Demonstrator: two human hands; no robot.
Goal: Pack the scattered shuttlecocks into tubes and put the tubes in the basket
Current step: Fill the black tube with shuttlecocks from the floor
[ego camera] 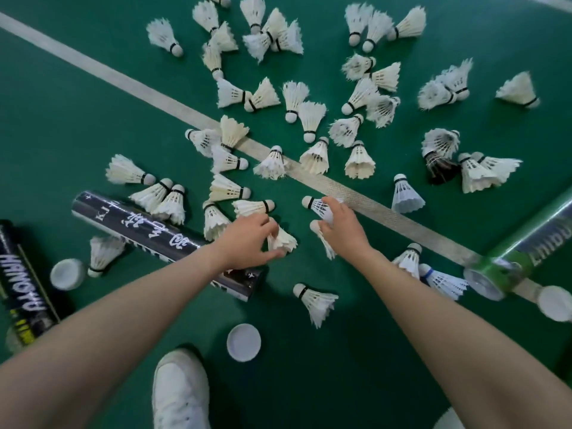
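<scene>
Low over the green floor (pixel 62 119), left hand (pixel 247 239) tight around a frayed shuttlecock (pixel 283 241), right hand (pixel 343 230) around a second shuttlecock (pixel 320 208).

Bare forearms stretched forward, left hand (pixel 247 239) grip curled on one shuttlecock (pixel 284 239), right hand (pixel 343 232) pinching second shuttlecock (pixel 320 208)

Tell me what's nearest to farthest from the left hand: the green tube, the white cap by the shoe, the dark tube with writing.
1. dark tube, at the left hand, under its wrist
2. white cap, lower down, by the shoe
3. green tube, far right
</scene>
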